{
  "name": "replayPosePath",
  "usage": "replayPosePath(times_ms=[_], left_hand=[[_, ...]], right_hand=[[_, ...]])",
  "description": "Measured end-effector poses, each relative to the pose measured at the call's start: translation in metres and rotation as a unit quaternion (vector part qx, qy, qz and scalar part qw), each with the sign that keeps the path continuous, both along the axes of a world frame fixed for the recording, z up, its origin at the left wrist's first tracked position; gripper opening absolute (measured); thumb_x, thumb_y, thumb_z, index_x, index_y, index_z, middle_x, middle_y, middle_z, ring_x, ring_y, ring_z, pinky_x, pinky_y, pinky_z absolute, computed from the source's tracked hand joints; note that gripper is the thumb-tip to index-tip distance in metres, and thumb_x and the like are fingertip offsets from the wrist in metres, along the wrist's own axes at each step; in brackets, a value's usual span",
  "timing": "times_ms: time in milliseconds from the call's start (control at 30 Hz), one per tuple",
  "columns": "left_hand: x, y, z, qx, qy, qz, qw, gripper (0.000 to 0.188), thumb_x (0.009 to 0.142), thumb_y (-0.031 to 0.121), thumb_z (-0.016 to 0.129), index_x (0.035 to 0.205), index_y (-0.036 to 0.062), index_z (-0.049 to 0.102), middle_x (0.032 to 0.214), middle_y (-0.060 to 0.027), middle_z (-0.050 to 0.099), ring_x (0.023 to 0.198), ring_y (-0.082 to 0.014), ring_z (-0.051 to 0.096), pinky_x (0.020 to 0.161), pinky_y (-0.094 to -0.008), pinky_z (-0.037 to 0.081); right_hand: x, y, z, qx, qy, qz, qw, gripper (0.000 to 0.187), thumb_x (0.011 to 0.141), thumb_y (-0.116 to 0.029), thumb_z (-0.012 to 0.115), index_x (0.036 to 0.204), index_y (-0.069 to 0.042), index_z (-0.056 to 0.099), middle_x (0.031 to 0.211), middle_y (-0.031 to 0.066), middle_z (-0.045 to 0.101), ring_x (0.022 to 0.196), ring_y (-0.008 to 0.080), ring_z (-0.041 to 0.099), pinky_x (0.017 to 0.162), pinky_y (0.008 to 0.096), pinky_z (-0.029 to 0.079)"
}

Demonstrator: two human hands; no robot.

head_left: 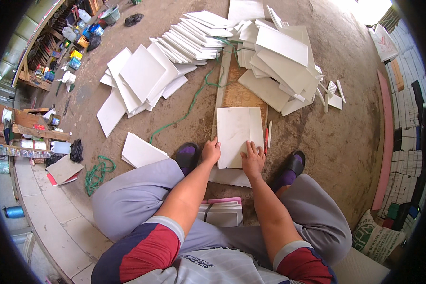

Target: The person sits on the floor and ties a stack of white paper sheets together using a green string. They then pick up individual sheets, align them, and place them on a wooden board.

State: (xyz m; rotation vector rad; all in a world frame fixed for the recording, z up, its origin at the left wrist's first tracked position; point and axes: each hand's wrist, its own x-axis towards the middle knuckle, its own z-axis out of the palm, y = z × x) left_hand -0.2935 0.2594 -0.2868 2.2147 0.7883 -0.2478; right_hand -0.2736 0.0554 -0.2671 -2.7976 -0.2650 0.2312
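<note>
Two white rectangular sheets (233, 135), stiff like card, lie overlapped on a wooden board (241, 94) on the floor between my feet. My left hand (211, 150) is closed at their left edge, its fingers curled there. My right hand (253, 158) rests on their lower right part, fingers stretched out and lying on the surface. Just right of the sheets lies a red-handled tool (266, 139), perhaps a cutter, beside a thin pale strip (270, 134). Another pale sheet (229, 177) shows under the near end.
Fanned white sheets lie in piles at far left (144, 75), far middle (194, 38) and far right (284, 61). Green twine (189, 106) trails across the floor. A banded bundle (220, 213) sits close to me. Tins and clutter (75, 61) line the left; stacked sheets (404, 175) line the right.
</note>
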Motion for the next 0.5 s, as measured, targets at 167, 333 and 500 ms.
replayPosePath(times_ms=[167, 333, 500], left_hand=[[0.0, 0.0, -0.008, 0.01, -0.011, -0.002, 1.0, 0.046, 0.1, 0.028, 0.062, 0.143, 0.0101, 0.061, 0.117, -0.0242, 0.065, 0.114, -0.0423, 0.063, 0.098, -0.0501, 0.05], [0.0, 0.003, -0.009, 0.011, -0.013, -0.016, 1.0, 0.048, 0.1, 0.028, 0.063, 0.144, 0.0079, 0.059, 0.114, -0.0248, 0.067, 0.112, -0.043, 0.064, 0.098, -0.0506, 0.05], [-0.01, -0.002, -0.003, 0.042, -0.046, 0.045, 0.997, 0.045, 0.095, 0.03, 0.07, 0.134, 0.0067, 0.065, 0.113, -0.021, 0.07, 0.108, -0.039, 0.066, 0.094, -0.0482, 0.051]], right_hand=[[0.002, 0.0, 0.004, -0.002, 0.005, 0.005, 1.0, 0.063, 0.093, -0.035, 0.071, 0.152, -0.024, 0.05, 0.155, 0.0006, 0.052, 0.139, 0.0328, 0.044, 0.113, 0.0471, 0.035], [0.004, -0.002, 0.004, 0.002, -0.003, 0.011, 1.0, 0.063, 0.093, -0.035, 0.072, 0.151, -0.024, 0.051, 0.154, 0.0008, 0.053, 0.137, 0.0335, 0.046, 0.111, 0.0484, 0.036], [0.014, 0.01, 0.027, 0.055, 0.038, -0.035, 0.997, 0.073, 0.084, -0.027, 0.082, 0.15, -0.015, 0.052, 0.137, 0.0123, 0.061, 0.123, 0.0337, 0.058, 0.103, 0.0449, 0.046]])
